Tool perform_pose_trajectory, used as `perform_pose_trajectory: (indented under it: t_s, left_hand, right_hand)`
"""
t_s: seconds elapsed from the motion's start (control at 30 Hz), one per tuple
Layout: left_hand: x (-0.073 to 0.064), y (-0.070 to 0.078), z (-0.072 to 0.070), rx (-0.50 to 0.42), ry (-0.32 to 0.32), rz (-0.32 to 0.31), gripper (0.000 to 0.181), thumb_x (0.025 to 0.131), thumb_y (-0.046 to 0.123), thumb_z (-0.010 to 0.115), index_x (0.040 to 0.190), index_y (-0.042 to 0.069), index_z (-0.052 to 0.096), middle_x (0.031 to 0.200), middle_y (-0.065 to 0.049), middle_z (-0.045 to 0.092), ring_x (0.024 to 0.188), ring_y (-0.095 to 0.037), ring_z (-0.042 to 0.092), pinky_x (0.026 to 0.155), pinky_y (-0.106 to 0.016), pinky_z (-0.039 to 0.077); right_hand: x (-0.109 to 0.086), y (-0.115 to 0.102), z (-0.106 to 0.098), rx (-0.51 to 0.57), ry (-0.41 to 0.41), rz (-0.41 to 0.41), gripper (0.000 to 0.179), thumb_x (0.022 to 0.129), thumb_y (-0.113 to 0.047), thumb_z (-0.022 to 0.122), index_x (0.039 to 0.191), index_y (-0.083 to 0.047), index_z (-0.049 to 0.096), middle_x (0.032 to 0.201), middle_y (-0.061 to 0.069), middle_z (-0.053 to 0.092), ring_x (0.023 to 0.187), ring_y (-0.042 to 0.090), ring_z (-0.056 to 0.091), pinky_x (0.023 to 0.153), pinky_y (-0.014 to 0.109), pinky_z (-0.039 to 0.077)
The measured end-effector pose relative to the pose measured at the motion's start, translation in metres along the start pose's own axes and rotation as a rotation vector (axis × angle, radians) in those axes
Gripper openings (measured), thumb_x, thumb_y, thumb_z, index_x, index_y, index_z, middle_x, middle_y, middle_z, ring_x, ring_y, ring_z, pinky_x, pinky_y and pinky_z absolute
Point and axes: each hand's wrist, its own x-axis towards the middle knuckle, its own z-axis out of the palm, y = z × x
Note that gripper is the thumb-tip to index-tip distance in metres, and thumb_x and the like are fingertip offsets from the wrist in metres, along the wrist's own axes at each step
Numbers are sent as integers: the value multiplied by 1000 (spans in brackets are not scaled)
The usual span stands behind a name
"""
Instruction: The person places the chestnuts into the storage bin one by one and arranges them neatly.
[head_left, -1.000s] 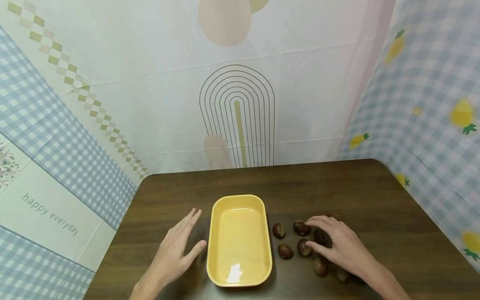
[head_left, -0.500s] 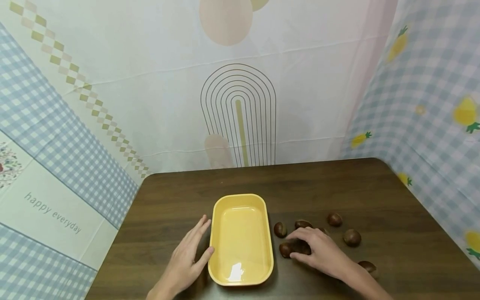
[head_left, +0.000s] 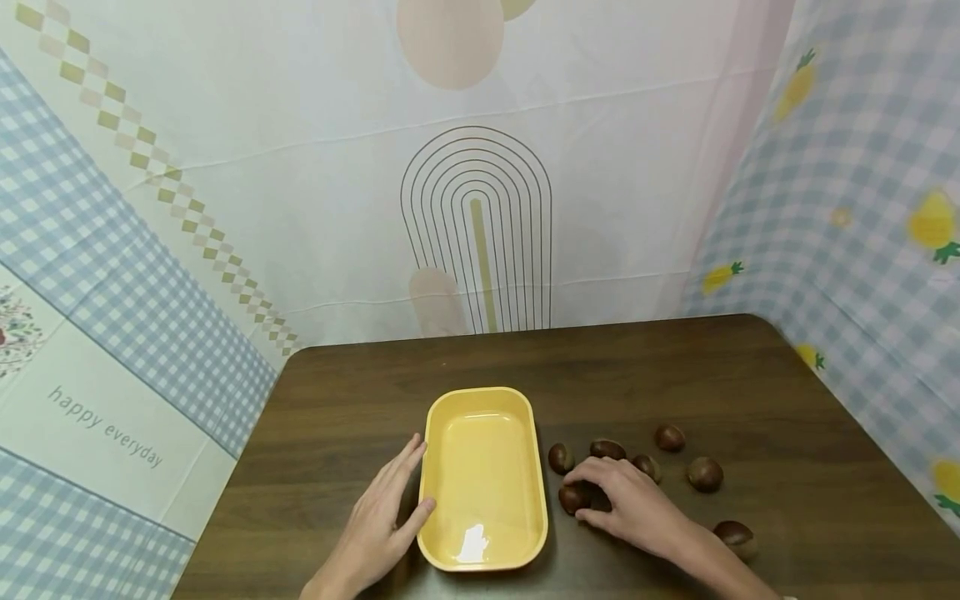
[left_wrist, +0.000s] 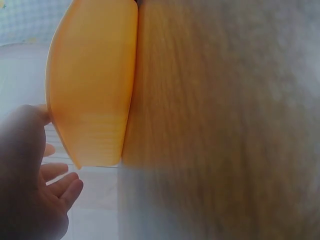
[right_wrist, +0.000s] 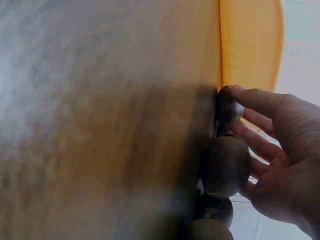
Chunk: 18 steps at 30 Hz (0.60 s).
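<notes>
A yellow rectangular tray (head_left: 483, 483) stands on the dark table. Beside its left wall is my left hand (head_left: 378, 521), fingers extended, the thumb at the rim; in the left wrist view that thumb touches the tray's edge. To the right of the tray, my right hand (head_left: 630, 507) pinches a brown chestnut (head_left: 572, 499) between thumb and fingers, still low at the table. In the right wrist view the thumb tip lies on this chestnut (right_wrist: 230, 106), and another chestnut (right_wrist: 226, 167) sits under the palm.
More chestnuts lie around the right hand: one near the tray (head_left: 561, 458), one behind the fingers (head_left: 607, 450), one farther right (head_left: 705, 474) and one by the wrist (head_left: 735, 540). Patterned cloth (head_left: 337, 208) hangs behind the table (head_left: 360, 383).
My right hand has moved left from over the chestnut group to the one near the tray and closed its fingers about it. My left hand has shifted right, up to the tray's rim.
</notes>
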Motion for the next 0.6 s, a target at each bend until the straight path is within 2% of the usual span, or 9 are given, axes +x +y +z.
perform_pose_trajectory:
  t_s: [0.33, 0.6]
  left_hand:
    - [2, 0, 1, -33, -31, -15, 69, 103, 25, 72, 163, 8, 42, 169, -12, 39, 150, -28, 44, 108, -60, 49]
    - [2, 1, 1, -21, -34, 7, 70, 103, 23, 71, 163, 6, 40, 169, -13, 39, 149, -31, 45, 106, -61, 50]
  right_hand:
    - [2, 13, 4, 102, 13, -36, 34, 89, -21, 89, 120, -24, 75, 119, -10, 71, 113, 18, 69, 90, 41, 60]
    - [1, 19, 5, 180, 31, -58, 31, 90, -18, 88, 118, -24, 75, 119, -9, 73, 110, 14, 69, 87, 37, 60]
